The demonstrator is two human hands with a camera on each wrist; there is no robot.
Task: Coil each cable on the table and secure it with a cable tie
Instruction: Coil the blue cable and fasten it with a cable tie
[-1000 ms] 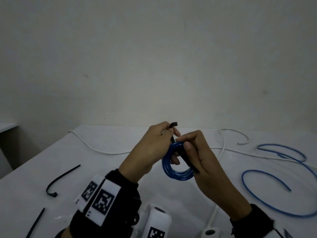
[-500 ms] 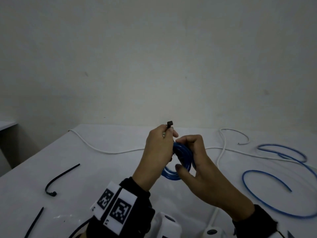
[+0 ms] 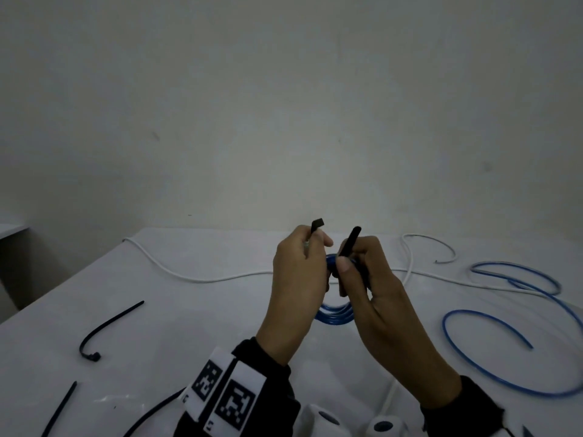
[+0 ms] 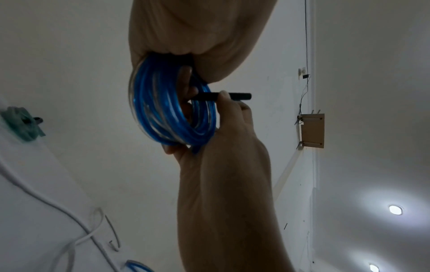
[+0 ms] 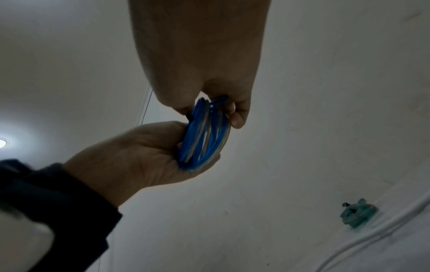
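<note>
Above the table (image 3: 157,342), both hands pinch the cable tie (image 3: 347,244), ends apparently upward, through the upright blue coil (image 3: 336,315).

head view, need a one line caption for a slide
Left hand and right hand hold a blue cable coil above the table, each pinching one end of a black cable tie.

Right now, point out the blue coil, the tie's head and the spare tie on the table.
blue coil (image 4: 163,110): left wrist view, on its bundled loops.
tie's head (image 3: 318,223): head view, on the square end above the left hand.
spare tie (image 3: 107,323): head view, mid-strap.
</note>
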